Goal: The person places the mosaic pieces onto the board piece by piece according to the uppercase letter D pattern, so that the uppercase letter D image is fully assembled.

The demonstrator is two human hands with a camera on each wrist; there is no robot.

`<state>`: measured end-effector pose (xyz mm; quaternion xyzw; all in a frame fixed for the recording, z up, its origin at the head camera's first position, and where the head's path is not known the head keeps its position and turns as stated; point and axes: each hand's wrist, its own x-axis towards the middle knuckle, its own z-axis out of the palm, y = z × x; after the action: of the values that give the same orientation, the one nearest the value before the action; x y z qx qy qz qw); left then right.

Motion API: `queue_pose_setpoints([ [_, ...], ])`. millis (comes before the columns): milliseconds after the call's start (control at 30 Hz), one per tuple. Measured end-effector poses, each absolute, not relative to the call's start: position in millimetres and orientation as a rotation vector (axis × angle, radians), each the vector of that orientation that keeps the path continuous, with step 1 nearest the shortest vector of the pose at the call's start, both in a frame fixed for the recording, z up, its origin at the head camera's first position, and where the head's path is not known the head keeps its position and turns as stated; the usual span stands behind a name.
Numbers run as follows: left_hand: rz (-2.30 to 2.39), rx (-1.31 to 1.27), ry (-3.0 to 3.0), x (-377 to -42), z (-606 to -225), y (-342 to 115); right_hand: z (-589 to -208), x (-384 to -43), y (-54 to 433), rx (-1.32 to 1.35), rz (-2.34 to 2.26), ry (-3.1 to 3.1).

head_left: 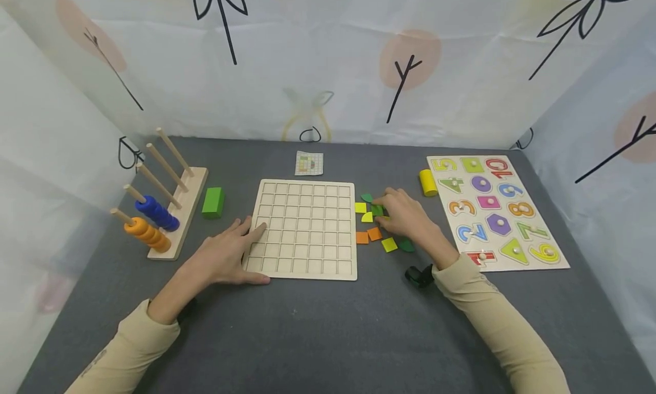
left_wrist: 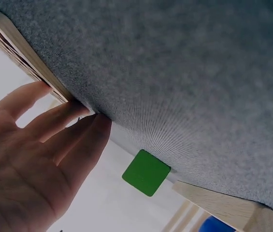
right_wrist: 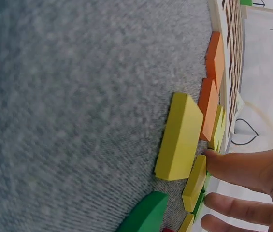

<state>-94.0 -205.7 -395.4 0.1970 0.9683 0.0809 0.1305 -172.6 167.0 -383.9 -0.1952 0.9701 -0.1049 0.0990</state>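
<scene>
Both hands are working low over a matte, finely textured dark grey tabletop [head_left: 307, 337]. The left hand [head_left: 228, 254] lies loosely spread, thumb wide of the fingers, resting against the left edge of a flat, pale wooden board [head_left: 304, 229] with rounded corners and a raised square grid. It touches this board without gripping it.

To the right of the board, the right hand [head_left: 405, 212] reaches down with its thumb and fingers apart and extended, their tips among small, smooth pieces; it appears to grip none of them. Nearest its fingertips is a bright green square tile [head_left: 377, 210]. Around it lie two flat orange tiles [head_left: 362, 237], a thick yellow square tile [head_left: 389, 245] and a dark green curved piece [head_left: 406, 245].

Beyond the board rests a small printed paper card [head_left: 309, 163]. At left stand a solid green block [head_left: 213, 203] and a pegged wooden stand [head_left: 189, 203] bearing blue and orange rings. At right, a yellow cylinder [head_left: 428, 183] lies beside a number-and-shape puzzle board [head_left: 479, 216].
</scene>
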Motion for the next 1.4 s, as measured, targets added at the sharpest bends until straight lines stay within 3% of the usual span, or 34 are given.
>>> queue_pose_setpoints([
  [867,0.183,0.552,2.788,-98.4,-391.5,-200.7,-380.9,-169.0,166.7,-0.677,-0.435,2.903],
  [1400,0.173,0.549,2.804,-100.0,-393.9,-201.0,-361.7,-167.1,132.3,-0.742,-0.555,2.899],
])
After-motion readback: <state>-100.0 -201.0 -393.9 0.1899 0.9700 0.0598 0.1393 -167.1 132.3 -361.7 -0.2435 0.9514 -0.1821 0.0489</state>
